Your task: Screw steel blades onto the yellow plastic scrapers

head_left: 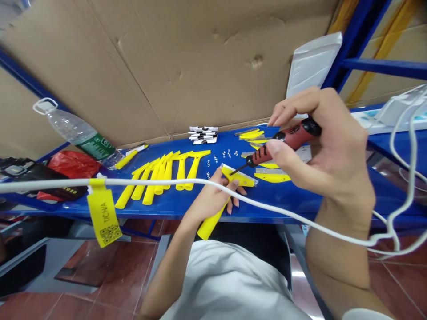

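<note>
My left hand [213,193] is closed around a yellow scraper [211,224], whose handle points down toward me past the table edge. A clear strip runs along the scraper's wide head, and a screw shows in it. In my right hand [333,146] is a red and black screwdriver [293,135], fingers wrapped round its grip. Its thin shaft slants down to the left, and the tip meets the scraper head near my left thumb. Just beyond lie several yellow blade-holder pieces [271,178] with clear or metallic strips, partly hidden by my right hand.
Several yellow scraper handles [160,178] lie in a row on the blue table [160,149]. Behind are stacked black-and-white pieces [203,134], a plastic bottle [78,133] and a red bag [73,164]. A white cable [293,218] with a yellow tag [103,215] crosses in front.
</note>
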Available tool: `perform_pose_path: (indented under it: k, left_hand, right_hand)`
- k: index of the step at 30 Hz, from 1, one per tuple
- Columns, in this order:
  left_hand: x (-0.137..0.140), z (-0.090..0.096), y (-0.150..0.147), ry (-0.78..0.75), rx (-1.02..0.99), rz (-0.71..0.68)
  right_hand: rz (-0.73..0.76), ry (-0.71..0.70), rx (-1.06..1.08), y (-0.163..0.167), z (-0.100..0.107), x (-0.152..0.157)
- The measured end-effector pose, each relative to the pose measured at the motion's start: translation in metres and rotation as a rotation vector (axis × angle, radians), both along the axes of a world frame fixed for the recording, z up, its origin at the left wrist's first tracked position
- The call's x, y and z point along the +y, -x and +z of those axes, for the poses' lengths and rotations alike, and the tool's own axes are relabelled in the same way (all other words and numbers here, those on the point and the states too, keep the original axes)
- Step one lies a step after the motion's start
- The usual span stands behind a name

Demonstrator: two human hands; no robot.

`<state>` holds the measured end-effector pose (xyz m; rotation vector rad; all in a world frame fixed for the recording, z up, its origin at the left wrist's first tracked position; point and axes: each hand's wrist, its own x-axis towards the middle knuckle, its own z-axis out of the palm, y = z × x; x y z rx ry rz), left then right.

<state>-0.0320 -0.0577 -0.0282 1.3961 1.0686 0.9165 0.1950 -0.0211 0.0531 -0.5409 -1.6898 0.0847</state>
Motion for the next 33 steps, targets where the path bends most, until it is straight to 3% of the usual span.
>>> perform_pose_path:
  k: [7, 19, 30, 33]
  left_hand:
    - [0.0006, -0.0004, 0.0007, -0.011, -0.001, -0.010]
    - [0.0007, -0.0012, 0.0004, 0.001, 0.019, 0.008]
    - [0.0001, 0.0006, 0.0000, -0.003, 0.020, 0.000]
    - [0.0004, 0.0002, 0.0006, -0.002, 0.029, 0.003]
  right_hand:
    - [0.053, -0.012, -0.022, -0.0013, 0.0015, -0.0019]
    - [-0.055, -0.012, -0.064, -0.0044, 0.0020, 0.0002]
    - [0.049, -0.068, -0.059, -0.0056, 0.0000, 0.0040]
    - [-0.026, -0.061, -0.045, -0.0058, -0.0002, 0.0038]
